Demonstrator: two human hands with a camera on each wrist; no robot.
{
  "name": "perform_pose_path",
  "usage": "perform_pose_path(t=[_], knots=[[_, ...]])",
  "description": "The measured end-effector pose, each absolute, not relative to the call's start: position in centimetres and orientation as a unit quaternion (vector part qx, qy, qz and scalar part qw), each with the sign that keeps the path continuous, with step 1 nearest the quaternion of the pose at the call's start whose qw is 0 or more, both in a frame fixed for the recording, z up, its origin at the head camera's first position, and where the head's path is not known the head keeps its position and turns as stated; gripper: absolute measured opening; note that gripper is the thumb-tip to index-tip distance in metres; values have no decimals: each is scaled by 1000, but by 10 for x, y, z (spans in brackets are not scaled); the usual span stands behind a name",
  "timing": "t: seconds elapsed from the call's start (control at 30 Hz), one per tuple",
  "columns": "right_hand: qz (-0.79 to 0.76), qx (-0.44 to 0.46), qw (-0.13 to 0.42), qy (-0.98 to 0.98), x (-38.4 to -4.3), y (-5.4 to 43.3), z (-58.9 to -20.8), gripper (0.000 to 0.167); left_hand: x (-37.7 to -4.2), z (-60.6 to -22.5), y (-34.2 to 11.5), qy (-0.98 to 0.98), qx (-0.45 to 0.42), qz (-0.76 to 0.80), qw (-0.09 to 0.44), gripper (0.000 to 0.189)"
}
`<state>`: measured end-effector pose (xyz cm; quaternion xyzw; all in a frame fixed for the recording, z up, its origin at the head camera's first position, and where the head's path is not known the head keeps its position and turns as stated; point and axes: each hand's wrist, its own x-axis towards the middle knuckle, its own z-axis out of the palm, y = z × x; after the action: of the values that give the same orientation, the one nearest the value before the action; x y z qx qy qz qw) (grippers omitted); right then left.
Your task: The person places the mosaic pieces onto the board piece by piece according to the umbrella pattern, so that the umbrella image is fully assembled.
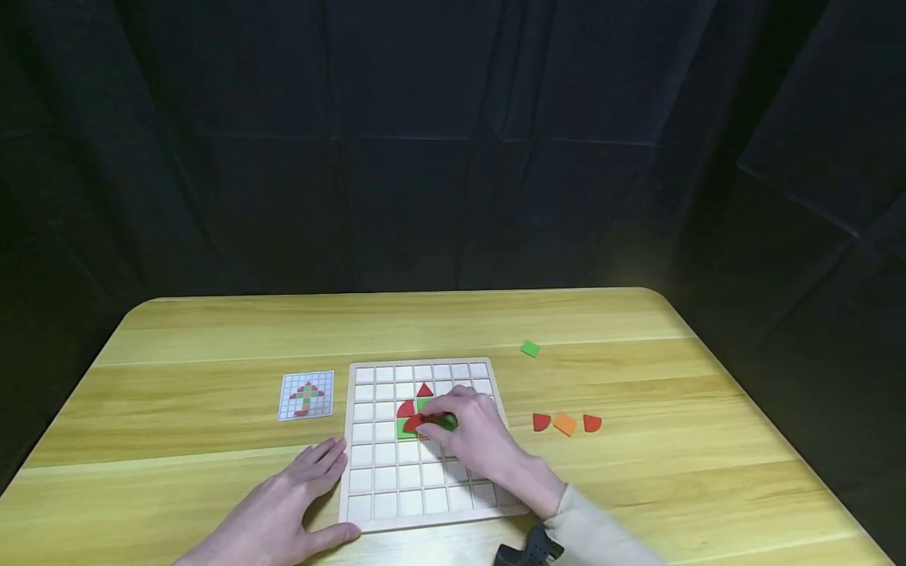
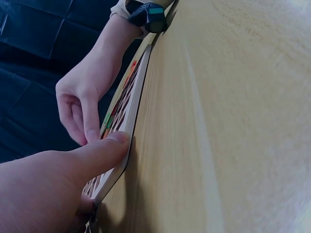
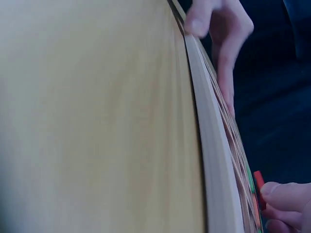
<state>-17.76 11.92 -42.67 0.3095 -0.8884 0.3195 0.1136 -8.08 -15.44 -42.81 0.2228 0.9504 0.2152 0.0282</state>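
A wooden grid board (image 1: 432,521) with pale square cells lies on the table. My right hand (image 1: 476,432) is over its middle, pinching a red quarter-circle tile (image 3: 260,180) between thumb and fingers. Under and beside that hand, the board holds a red triangle tile (image 1: 425,390), another red quarter-circle tile (image 1: 406,409) and a green tile (image 1: 403,431). Part of the pattern, including a dark green piece and a bit of orange, is half hidden by the fingers. My left hand (image 1: 286,499) rests at the board's left side, thumb at the near corner, fingers extended along the edge.
A small printed card (image 1: 306,395) with a coloured grid pattern lies left of the board. To the right are a loose green tile (image 1: 530,348), an orange tile (image 1: 565,424) and two red quarter-circle tiles (image 1: 541,422). Dark cloth (image 1: 396,212) hangs behind the wooden table (image 1: 212,330).
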Motion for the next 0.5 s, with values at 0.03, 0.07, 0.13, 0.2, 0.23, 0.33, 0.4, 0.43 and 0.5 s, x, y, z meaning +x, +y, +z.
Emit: perform_pose_path(t=[0.03, 0.07, 0.13, 0.2, 0.23, 0.33, 0.4, 0.43, 0.5], knots=[[315, 316, 112, -888, -176, 115, -427, 17, -81, -428, -154, 951, 223, 215, 25, 98], [311, 321, 109, -888, -175, 112, -427, 17, -80, -428, -154, 951, 223, 214, 23, 97], [303, 333, 110, -886, -174, 106, -428, 17, -80, -428, -154, 952, 224, 211, 17, 97], [294, 345, 114, -884, -173, 101, -429, 16, -80, -429, -154, 952, 224, 208, 13, 97], [288, 353, 119, -882, -173, 99, -429, 15, -80, -429, -154, 952, 225, 208, 12, 97], [275, 376, 137, -874, -173, 93, -431, 13, -80, -429, -154, 952, 224, 206, 12, 97], [268, 388, 153, -869, -173, 90, -432, 13, -80, -429, -154, 953, 224, 205, 12, 97], [264, 393, 160, -866, -173, 89, -433, 12, -80, -429, -154, 953, 224, 205, 13, 97], [260, 399, 171, -862, -173, 87, -434, 12, -79, -429, -154, 953, 223, 204, 11, 97]])
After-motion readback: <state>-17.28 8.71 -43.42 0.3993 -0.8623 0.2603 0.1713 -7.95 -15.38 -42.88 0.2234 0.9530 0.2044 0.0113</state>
